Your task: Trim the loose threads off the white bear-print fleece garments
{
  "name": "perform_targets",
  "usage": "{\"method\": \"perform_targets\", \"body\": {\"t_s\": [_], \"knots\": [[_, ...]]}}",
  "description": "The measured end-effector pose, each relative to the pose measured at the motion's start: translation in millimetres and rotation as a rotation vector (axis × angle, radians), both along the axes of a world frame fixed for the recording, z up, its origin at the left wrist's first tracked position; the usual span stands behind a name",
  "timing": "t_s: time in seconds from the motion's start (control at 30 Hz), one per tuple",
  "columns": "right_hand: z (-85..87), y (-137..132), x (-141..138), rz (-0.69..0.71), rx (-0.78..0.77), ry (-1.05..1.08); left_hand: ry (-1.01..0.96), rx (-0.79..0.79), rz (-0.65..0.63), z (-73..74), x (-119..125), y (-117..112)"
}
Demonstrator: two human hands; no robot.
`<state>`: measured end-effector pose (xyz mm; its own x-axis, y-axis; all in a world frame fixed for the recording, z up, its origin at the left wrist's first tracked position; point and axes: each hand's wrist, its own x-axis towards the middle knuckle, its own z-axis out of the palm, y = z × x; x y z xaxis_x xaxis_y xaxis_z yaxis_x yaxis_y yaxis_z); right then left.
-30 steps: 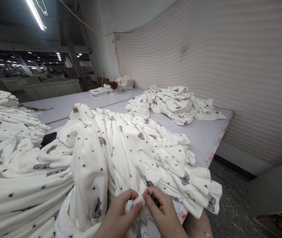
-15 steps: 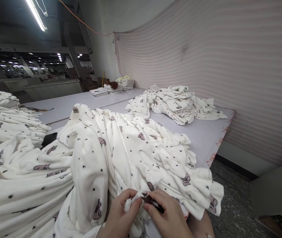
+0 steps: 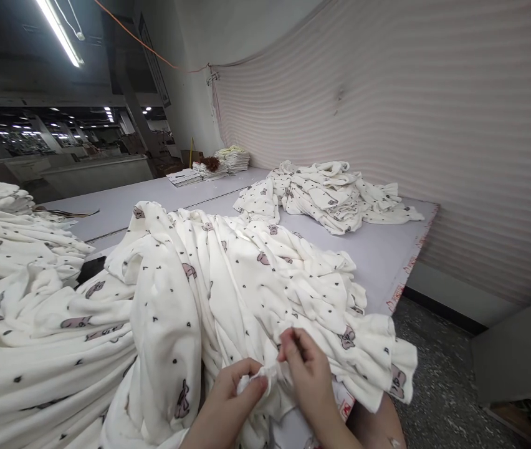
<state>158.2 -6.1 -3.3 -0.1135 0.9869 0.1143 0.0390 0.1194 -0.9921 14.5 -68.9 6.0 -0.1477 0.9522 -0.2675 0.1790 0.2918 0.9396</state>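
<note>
White plush fabric with grey animal figures and small dark marks lies bunched in front of me as a garment (image 3: 251, 280). My left hand (image 3: 230, 399) is closed, pinching a gathered white edge of this cloth between thumb and forefinger. Just right of it and slightly higher, my right hand (image 3: 307, 374) is closed with thumb and fingertips together over the fabric. What its fingers hold is hidden; a dark patch shows between them.
More of the same printed fabric is heaped at the left (image 3: 13, 305). Another pile (image 3: 326, 196) rests farther back on the pale table (image 3: 373, 249). Stacked folded pieces (image 3: 230, 160) stand at the far end. A striped sheet (image 3: 363, 118) hangs along the right.
My right hand has lifted up and away from the pinched edge, and the dark tool seen in it earlier is no longer plainly visible. The left hand keeps its pinch.
</note>
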Motion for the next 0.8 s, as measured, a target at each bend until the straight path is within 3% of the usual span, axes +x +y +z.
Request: {"method": "perform_targets", "body": {"t_s": [0.07, 0.1, 0.2, 0.3, 0.43, 0.63, 0.8], "knots": [[3.8, 3.9, 3.5, -0.102, -0.055, 0.086, -0.104, -0.037, 0.003, -1.4, -0.5, 1.3], [4.8, 2.9, 6.4, -0.080, -0.052, 0.089, -0.171, -0.049, 0.013, -2.0, -0.7, 2.1], [2.2, -9.2, 14.7, 0.136, 0.097, -0.041, -0.303, -0.043, 0.022, -2.3, -2.3, 4.5], [-4.0, -19.6, 17.4, 0.274, 0.216, -0.173, -0.213, 0.029, -0.126, -0.3, -5.5, 5.2], [-7.8, -17.4, 14.9, 0.349, 0.160, -0.162, -0.104, 0.092, -0.291, 4.1, -8.9, 2.9], [-17.4, -21.7, 3.8, 0.222, 0.263, -0.167, 0.141, 0.060, -0.195, 11.2, -3.0, 0.4], [-20.0, -24.8, -4.4, 0.088, 0.196, -0.137, -0.040, 0.068, -0.111, 12.4, 4.0, 2.6]]}}
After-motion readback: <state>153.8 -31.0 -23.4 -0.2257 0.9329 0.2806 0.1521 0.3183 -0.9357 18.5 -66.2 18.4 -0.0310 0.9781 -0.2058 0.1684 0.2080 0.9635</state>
